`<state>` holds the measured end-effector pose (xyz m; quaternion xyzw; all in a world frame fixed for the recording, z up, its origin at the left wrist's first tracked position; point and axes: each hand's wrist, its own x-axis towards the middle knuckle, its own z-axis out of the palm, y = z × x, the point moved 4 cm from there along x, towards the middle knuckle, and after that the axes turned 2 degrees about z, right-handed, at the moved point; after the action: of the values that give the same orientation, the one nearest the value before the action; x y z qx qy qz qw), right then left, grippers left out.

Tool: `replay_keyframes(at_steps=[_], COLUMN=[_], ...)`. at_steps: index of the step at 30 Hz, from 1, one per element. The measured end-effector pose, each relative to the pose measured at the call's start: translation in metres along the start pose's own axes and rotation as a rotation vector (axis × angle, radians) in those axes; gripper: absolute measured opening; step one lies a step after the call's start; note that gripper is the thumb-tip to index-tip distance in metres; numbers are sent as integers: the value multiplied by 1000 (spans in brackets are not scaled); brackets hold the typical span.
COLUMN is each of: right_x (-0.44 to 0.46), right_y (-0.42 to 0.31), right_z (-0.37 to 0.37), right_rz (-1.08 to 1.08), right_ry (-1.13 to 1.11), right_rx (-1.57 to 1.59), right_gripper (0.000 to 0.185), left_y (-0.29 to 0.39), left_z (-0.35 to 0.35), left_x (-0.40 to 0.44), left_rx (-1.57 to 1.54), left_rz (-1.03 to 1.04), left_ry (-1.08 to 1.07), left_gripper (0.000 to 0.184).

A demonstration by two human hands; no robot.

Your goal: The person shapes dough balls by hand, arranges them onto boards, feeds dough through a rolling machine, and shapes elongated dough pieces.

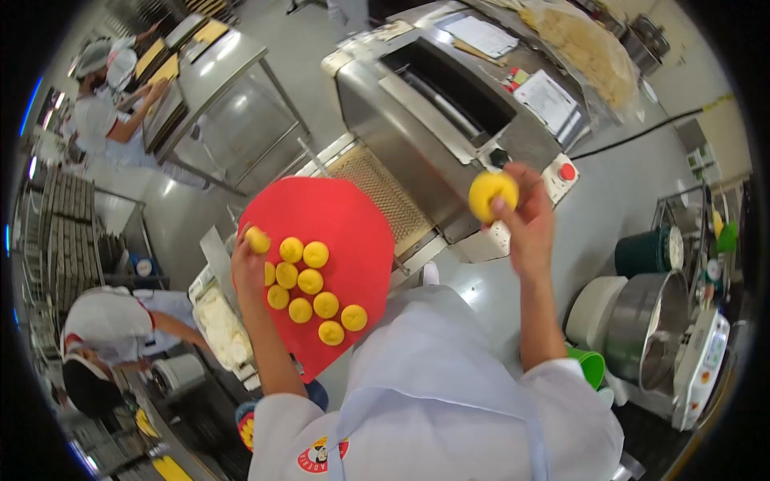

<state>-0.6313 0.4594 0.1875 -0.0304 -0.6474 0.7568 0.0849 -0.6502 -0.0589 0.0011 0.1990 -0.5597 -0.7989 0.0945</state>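
My right hand (529,220) is raised in front of the steel machine, pinching a yellow dough round (484,192) between thumb and fingers; the hand is slightly blurred. My left hand (249,268) is at the left edge of a red board (345,220). Its fingers are closed on a smaller yellow dough piece (257,240). Several yellow dough rounds (310,280) lie on the board's near half, some touching and some apart. My left forearm crosses the board's left side and hides part of it.
A steel dough machine (417,136) with a red button (568,171) and a mesh belt (381,188) stands ahead. At right are a steel mixing bowl (642,329) and a green bucket (589,367). A co-worker (112,321) bends by a white tub (223,329); others work at a steel table (228,68).
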Motion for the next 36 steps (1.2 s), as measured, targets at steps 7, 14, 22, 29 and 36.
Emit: replay_keyframes(at_steps=[7,14,22,29,36], right_x=[156,170,12,42,165], right_y=[-87,-12,62,-13,-73], right_z=[11,-2,88,47,-25], right_rz=[-890,-662,-521,-615,-778], right_ry=[300,193,-480,-344,290], right_rx=[-375,-741,-557,-306,-738], right_gripper=[47,37,59,35,30], left_y=[7,18,38,62,-18], left_z=[34,75,127,229,119], left_x=[-24,-32,-56,-113,-88], left_rx=[1223,1499,904,559,1646], left_rz=[278,61,41,116,325], left_ry=[-33,-322,-306,-382,-193], left_gripper=[55,56,60,77,76])
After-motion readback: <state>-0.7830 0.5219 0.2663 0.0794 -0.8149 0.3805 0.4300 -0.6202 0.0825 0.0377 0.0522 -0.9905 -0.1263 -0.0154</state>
